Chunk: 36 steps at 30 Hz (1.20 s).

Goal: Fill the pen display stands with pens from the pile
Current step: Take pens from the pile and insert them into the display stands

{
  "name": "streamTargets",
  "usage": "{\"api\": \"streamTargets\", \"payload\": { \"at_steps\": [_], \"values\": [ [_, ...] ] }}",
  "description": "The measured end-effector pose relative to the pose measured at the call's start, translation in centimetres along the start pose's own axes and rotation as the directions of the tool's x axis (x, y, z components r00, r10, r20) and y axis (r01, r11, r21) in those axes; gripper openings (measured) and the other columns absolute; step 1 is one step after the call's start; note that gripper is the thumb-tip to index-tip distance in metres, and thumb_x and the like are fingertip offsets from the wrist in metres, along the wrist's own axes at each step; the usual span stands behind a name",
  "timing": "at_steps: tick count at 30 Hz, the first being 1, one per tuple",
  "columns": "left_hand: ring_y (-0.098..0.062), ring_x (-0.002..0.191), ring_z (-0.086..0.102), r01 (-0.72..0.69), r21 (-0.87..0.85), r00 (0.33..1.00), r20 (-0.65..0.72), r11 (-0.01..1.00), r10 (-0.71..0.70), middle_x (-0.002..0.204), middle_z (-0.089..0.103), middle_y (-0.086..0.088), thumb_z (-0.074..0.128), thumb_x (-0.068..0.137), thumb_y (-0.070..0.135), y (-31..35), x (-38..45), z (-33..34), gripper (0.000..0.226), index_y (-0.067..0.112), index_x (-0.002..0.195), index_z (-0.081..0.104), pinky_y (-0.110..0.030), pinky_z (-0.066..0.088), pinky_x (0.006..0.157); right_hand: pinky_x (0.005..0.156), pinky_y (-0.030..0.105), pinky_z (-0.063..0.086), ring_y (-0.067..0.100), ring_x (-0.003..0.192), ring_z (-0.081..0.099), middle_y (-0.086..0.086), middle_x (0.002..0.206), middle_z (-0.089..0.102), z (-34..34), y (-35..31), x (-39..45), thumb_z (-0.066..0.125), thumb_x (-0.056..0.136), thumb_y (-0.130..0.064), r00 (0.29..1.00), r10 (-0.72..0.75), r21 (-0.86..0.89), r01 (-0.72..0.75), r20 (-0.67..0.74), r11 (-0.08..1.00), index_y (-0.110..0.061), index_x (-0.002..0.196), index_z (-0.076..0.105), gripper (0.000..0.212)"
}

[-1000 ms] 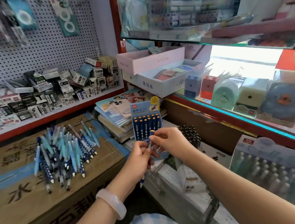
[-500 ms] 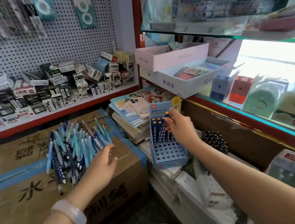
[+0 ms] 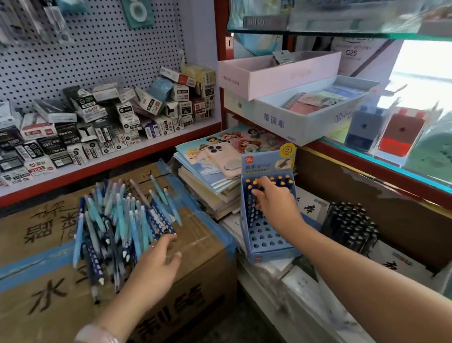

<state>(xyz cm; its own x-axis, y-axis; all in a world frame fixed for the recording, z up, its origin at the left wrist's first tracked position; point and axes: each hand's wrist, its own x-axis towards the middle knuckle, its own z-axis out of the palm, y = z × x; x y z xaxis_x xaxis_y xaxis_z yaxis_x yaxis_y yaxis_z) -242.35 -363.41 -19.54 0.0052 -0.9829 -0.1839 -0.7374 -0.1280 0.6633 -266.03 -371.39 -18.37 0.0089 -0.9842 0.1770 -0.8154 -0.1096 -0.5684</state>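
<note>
A pile of blue, light-blue and navy pens (image 3: 118, 223) lies on a taped cardboard box (image 3: 53, 298) at the left. My left hand (image 3: 153, 263) hovers at the pile's near right edge, fingers apart, holding nothing. A blue pen display stand (image 3: 270, 238) stands at centre; its back rows hold navy pens with orange caps, its front holes are bare. My right hand (image 3: 273, 197) rests on the pens in the stand's upper rows, fingertips at the orange caps. Whether it pinches a pen cannot be seen.
A stack of notebooks (image 3: 214, 172) with a phone (image 3: 224, 158) on top sits behind the stand. Black pens (image 3: 351, 226) stand in a holder to the right. A shelf of small boxes (image 3: 94, 122) runs at the back left. Boxes and a glass counter (image 3: 408, 167) lie right.
Both hands were together at a pen in front of the stand. My left hand has swung left to the pile; my right hand has moved up into the stand's filled rows.
</note>
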Motion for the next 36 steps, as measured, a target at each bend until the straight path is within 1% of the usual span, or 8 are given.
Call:
{"api": "streamTargets", "payload": {
  "at_steps": [8,12,18,21,23,26,29,36],
  "values": [
    [-0.014,0.127,0.041,-0.001,-0.013,1.000,0.012,1.000,0.001,0.141,0.040,0.003,0.044,0.097,0.024,0.3,-0.2,0.4,0.040,0.024,0.136,0.037,-0.026,0.035,0.098,0.062,0.041,0.049,0.032,0.074,0.060,0.014,0.079,0.062,1.5,0.3,-0.6,0.039,0.100,-0.027,0.999,0.027,-0.064,-0.025,0.032,0.998,-0.011,0.105,0.048,0.019],
    [-0.012,0.120,0.044,-0.003,-0.014,1.000,-0.018,1.000,0.003,0.141,0.040,0.003,0.044,0.097,0.024,0.7,-0.4,-0.1,0.039,0.024,0.136,0.038,-0.023,0.036,0.090,0.058,0.035,0.048,0.026,0.070,0.060,0.008,0.077,0.062,0.8,0.5,-1.2,0.044,0.098,-0.030,0.999,0.051,-0.033,-0.051,0.018,0.998,-0.012,0.105,0.051,0.021],
    [0.001,0.085,0.048,-0.023,0.021,0.996,-0.083,1.000,0.025,0.138,0.043,0.001,0.042,0.098,0.024,2.3,-0.9,-3.1,0.037,0.023,0.135,0.038,-0.023,0.043,0.075,0.054,0.033,0.046,0.019,0.065,0.057,-0.001,0.073,0.060,-2.0,-3.1,-1.8,0.046,0.097,-0.034,0.996,-0.022,0.007,0.023,-0.082,1.000,-0.014,0.104,0.054,0.023],
    [0.002,0.081,0.049,-0.004,0.065,0.994,-0.111,0.998,0.011,0.142,0.039,-0.001,0.041,0.099,0.025,1.6,-1.5,-5.3,0.040,0.021,0.138,0.036,-0.027,0.043,0.080,0.056,0.029,0.049,0.012,0.068,0.058,-0.009,0.079,0.058,-2.2,-7.0,-2.5,0.047,0.097,-0.033,0.995,-0.096,0.131,0.097,-0.008,0.987,-0.016,0.111,0.055,0.023],
    [-0.004,0.082,0.053,0.047,0.069,0.992,-0.123,0.997,-0.039,0.138,0.042,-0.003,0.042,0.098,0.025,0.2,-1.9,-6.6,0.041,0.019,0.138,0.036,-0.033,0.048,0.082,0.068,0.035,0.055,0.017,0.079,0.062,-0.005,0.088,0.061,-1.4,-9.5,-3.2,0.047,0.097,-0.033,0.988,-0.123,0.204,0.103,0.090,0.974,-0.016,0.116,0.053,0.026],
    [-0.010,0.073,0.053,0.145,0.041,0.977,-0.165,0.989,-0.137,0.111,0.052,0.000,0.045,0.097,0.025,-2.6,-2.2,-8.4,0.040,0.016,0.136,0.038,-0.031,0.049,0.069,0.081,0.038,0.054,0.020,0.092,0.063,0.002,0.101,0.065,1.4,-12.4,-4.0,0.048,0.096,-0.035,0.967,-0.159,0.212,0.117,0.197,0.970,-0.015,0.120,0.052,0.031],
    [-0.001,0.064,0.043,0.234,-0.012,0.951,-0.205,0.972,-0.232,0.086,0.046,0.010,0.048,0.096,0.025,-5.6,-1.9,-9.5,0.040,0.015,0.134,0.039,-0.019,0.038,0.057,0.079,0.031,0.050,0.018,0.094,0.061,0.003,0.104,0.066,4.9,-14.1,-4.6,0.047,0.097,-0.033,0.955,-0.165,0.234,0.107,0.246,0.966,-0.015,0.120,0.054,0.030],
    [-0.012,0.067,0.055,0.385,-0.046,0.894,-0.231,0.922,-0.385,0.099,0.055,-0.001,0.044,0.096,0.031,-9.4,2.7,-12.1,0.051,0.013,0.142,0.031,-0.024,0.041,0.054,0.072,0.020,0.044,0.009,0.086,0.055,-0.007,0.096,0.057,10.3,-14.8,-3.7,0.044,0.098,-0.033,0.939,-0.121,0.272,0.031,0.322,0.962,-0.020,0.123,0.052,0.029]
  ]
}}
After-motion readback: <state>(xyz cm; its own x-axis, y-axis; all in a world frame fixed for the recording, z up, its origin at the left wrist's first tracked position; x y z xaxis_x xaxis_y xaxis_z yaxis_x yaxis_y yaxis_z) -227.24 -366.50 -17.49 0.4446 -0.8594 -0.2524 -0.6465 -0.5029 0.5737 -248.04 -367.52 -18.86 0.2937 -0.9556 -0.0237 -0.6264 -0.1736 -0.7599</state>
